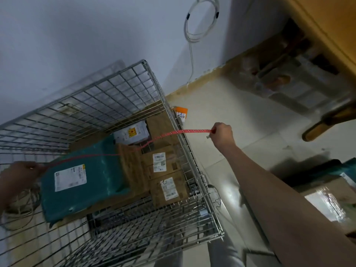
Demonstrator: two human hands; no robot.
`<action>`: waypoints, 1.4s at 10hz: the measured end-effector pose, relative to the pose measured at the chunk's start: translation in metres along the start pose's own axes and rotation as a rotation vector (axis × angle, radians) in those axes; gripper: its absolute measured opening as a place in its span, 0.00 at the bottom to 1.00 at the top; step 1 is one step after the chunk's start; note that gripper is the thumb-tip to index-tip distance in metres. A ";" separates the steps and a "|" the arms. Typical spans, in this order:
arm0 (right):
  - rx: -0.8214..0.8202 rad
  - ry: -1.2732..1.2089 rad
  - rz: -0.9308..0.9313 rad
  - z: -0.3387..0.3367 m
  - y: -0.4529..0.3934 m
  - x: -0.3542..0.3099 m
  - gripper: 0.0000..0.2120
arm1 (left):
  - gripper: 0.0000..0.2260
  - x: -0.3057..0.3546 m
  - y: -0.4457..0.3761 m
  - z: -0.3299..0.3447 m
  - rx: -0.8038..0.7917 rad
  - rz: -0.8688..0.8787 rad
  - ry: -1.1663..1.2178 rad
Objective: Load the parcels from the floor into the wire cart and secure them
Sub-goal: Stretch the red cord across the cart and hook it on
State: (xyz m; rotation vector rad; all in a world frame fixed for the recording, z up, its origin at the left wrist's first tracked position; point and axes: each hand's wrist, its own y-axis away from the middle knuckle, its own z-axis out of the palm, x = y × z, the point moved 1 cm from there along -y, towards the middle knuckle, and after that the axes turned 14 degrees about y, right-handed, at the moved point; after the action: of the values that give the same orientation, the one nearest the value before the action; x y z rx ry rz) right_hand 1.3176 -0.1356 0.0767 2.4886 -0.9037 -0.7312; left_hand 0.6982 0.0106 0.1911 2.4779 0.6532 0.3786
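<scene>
The wire cart point(194, 164) stands in the middle of the view, seen from above. Inside it lie a teal plastic-wrapped parcel point(100, 176) with a white label, several brown cardboard boxes point(167, 170) and a white packet point(133, 132). A red patterned strap point(181, 132) runs across the cart above the parcels. My right hand point(223, 136) pinches one end of it just outside the cart's right wall. My left hand point(21, 174) grips the other end at the cart's left side, blurred.
An orange tag point(182, 110) hangs at the cart's far right corner. Coiled white cable point(200, 18) hangs on the wall. More wrapped parcels point(327, 195) lie on the tiled floor at right, below a wooden furniture edge point(327, 22). Loose cord point(21, 205) lies at left.
</scene>
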 end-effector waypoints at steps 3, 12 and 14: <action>-0.012 -0.009 -0.024 0.039 -0.024 -0.006 0.06 | 0.13 0.070 0.047 0.037 -0.027 0.156 -0.111; -0.059 -0.052 -0.040 0.092 -0.028 -0.002 0.07 | 0.24 0.307 0.144 0.195 -0.100 0.639 0.156; -0.078 -0.086 -0.095 0.110 -0.035 0.010 0.07 | 0.32 0.332 0.163 0.204 -0.044 0.616 0.522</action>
State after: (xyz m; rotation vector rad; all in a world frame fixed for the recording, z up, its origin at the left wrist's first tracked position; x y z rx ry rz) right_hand 1.2751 -0.1371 -0.0312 2.4609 -0.7756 -0.8941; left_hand 1.1182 -0.0237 0.1599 2.4978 0.0378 1.2814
